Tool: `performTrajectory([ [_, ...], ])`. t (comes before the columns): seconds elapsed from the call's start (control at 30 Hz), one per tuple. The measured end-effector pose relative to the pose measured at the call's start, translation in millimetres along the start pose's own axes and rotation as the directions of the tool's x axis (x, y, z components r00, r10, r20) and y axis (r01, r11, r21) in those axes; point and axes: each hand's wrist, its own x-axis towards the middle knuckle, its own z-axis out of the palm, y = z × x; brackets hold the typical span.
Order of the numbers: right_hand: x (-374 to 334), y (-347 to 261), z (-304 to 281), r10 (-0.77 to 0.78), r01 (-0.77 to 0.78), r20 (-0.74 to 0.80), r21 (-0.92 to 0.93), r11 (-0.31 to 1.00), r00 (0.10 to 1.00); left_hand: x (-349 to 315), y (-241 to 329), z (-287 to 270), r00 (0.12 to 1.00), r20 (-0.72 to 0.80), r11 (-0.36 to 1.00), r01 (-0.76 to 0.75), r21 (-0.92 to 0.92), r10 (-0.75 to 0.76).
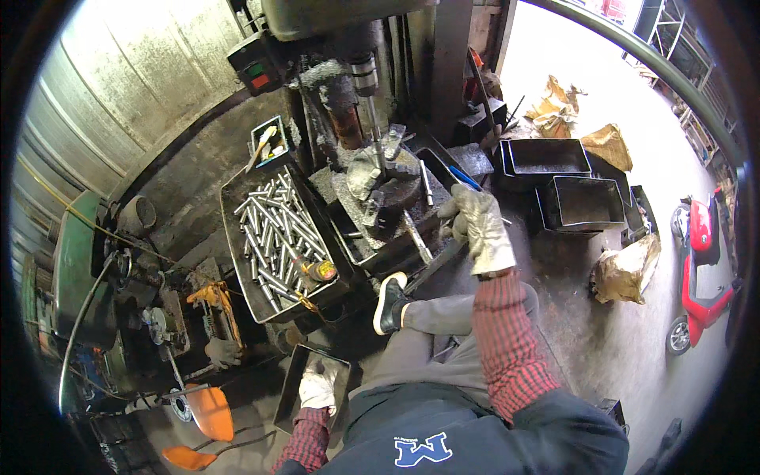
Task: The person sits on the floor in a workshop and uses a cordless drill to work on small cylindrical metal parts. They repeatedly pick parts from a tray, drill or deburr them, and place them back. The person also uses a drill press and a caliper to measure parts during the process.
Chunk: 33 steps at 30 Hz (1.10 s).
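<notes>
Dk shirt (507, 439); L hand (318, 389) over blk tray (292, 388).

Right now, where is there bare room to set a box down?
Grey floor lies bare between the right sleeve and the nearest brown sack, this side of the black bins; a narrower strip runs between that sack and the red scooter. It is crowded around the drill press, and metal rods heap the long tray.

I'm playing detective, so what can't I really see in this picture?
All in the head view:
- Left grip: it hides whether anything is under it in the dark tray.
- Right grip: its curled shape hides whether it holds something.
- Metal rods: top ones cover those beneath.
- Drill press: its top is cut off by the upper edge.
</notes>
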Motion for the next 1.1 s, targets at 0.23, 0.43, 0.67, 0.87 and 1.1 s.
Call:
performTrajectory([
  [0.23,3,22,-33,-0.129,0.095,0.151,0.214,0.972,0.980,16,139,-38,0.972,0.004,0.907,-0.217,-0.362,0.235],
  [0.43,-8,-7,17,-0.038,0.082,0.378,-0.102,0.991,0.925,-30,158,-100,0.945,-0.280,0.861,-0.279,-0.425,0.168],
  [0.67,-71,135,156,-0.106,0.647,0.714,-0.548,0.531,0.692,13,244,-116,0.901,-0.267,0.707,-0.435,-0.557,0.343],
  [0.87,-65,244,16,0.284,-0.207,0.117,-0.440,0.874,0.952,124,386,-91,0.770,-0.172,0.731,-0.637,-0.244,0.614],
  [1.1,-50,166,-36,0.288,-0.211,-0.214,0.322,0.923,0.933,269,488,-32,0.539,0.302,0.429,-0.828,0.360,0.787],
])
